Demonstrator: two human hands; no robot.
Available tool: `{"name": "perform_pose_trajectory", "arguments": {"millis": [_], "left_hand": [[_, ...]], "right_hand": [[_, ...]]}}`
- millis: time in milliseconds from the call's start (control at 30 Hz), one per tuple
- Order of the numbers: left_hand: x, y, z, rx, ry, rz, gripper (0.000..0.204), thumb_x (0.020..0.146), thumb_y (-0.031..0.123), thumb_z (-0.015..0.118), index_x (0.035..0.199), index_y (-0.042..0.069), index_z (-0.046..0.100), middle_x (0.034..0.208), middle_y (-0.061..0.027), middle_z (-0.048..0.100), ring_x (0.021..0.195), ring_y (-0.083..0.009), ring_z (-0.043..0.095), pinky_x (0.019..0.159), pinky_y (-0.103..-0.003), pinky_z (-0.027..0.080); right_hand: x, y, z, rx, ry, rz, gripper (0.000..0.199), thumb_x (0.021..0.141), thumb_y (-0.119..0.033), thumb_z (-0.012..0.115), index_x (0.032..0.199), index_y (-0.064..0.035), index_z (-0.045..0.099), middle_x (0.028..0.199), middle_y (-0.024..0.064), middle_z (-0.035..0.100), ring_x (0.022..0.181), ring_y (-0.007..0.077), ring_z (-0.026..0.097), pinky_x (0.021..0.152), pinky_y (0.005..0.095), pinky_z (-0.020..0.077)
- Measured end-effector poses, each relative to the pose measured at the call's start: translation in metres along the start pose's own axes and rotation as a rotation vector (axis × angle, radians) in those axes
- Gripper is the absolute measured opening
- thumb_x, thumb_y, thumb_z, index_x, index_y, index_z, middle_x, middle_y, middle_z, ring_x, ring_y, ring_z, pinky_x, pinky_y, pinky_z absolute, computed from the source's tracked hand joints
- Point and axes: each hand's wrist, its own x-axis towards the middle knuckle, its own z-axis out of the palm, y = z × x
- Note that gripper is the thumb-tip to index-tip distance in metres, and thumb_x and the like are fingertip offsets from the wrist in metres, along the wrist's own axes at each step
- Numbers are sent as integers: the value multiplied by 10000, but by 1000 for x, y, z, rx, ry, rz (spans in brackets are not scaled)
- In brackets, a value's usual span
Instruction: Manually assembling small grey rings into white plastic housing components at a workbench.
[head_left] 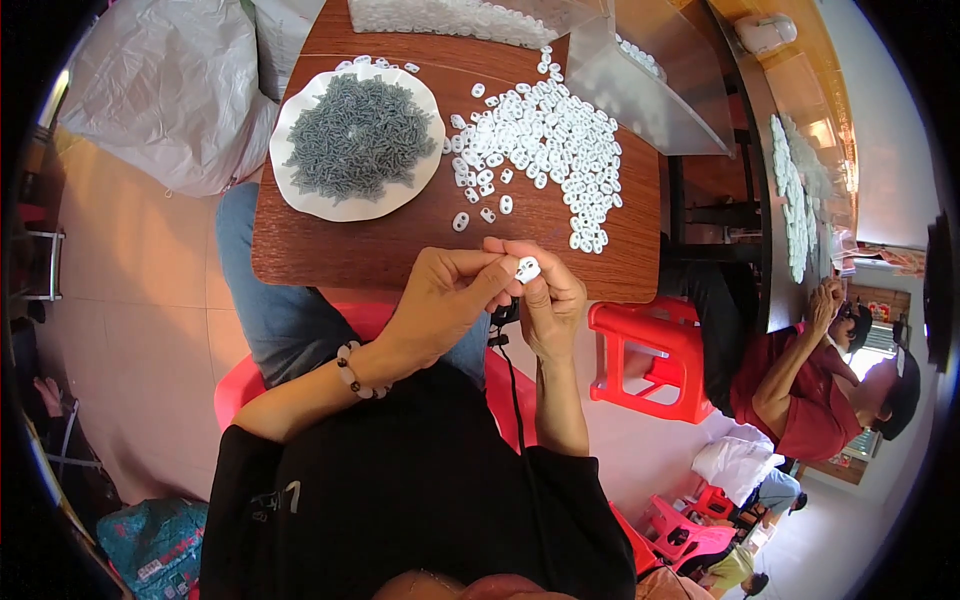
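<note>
Over the table's front edge, both my hands meet around one small white oval plastic piece with dark openings in it. My right hand pinches this piece between thumb and fingers. My left hand, with a beaded bracelet at its wrist, has its thumb and fingertips closed together against the piece's left side. Whether a smaller part sits in the left fingertips is hidden. Beyond my hands, many similar white two-holed oval pieces lie spread on the wooden table. A white scalloped plate holds a heap of tiny grey rod-like parts.
A clear bin stands at the table's back right, and more white pieces fill a container at the back. A red stool is to the right. Farther right, a co-worker in a red shirt sits by another table. White sacks stand left.
</note>
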Motion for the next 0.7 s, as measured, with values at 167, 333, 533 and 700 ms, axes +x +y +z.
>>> {"name": "perform_pose_trajectory", "arguments": {"millis": [167,333,533,700], "left_hand": [[-1,-6,3,22,27,26,235,936,171,585,875,-26,699,756,-29,652,668,-50,534,618,-205,429],[0,-9,5,26,33,50,240,940,178,581,885,-23,701,763,-27,654,676,-50,541,621,-207,433],[1,-10,2,81,32,74,250,943,195,583,914,-24,702,777,-30,661,687,-52,547,625,-206,439],[2,-9,3,112,31,104,244,944,188,580,962,-22,702,805,-41,675,702,-57,559,640,-208,450]], "right_hand": [[0,5,2,-55,48,-78,372,961,-238,541,1168,70,561,1146,248,609,914,205,631,771,295,518],[-1,-1,3,23,47,-2,376,972,-244,522,1166,76,567,1143,188,614,846,171,621,704,272,526],[0,3,-1,28,14,-1,409,974,-246,516,1226,75,532,1188,200,593,848,171,617,714,284,535],[1,-3,2,75,40,46,442,957,-255,550,1253,71,513,1193,248,588,1012,220,612,858,306,495]]}}
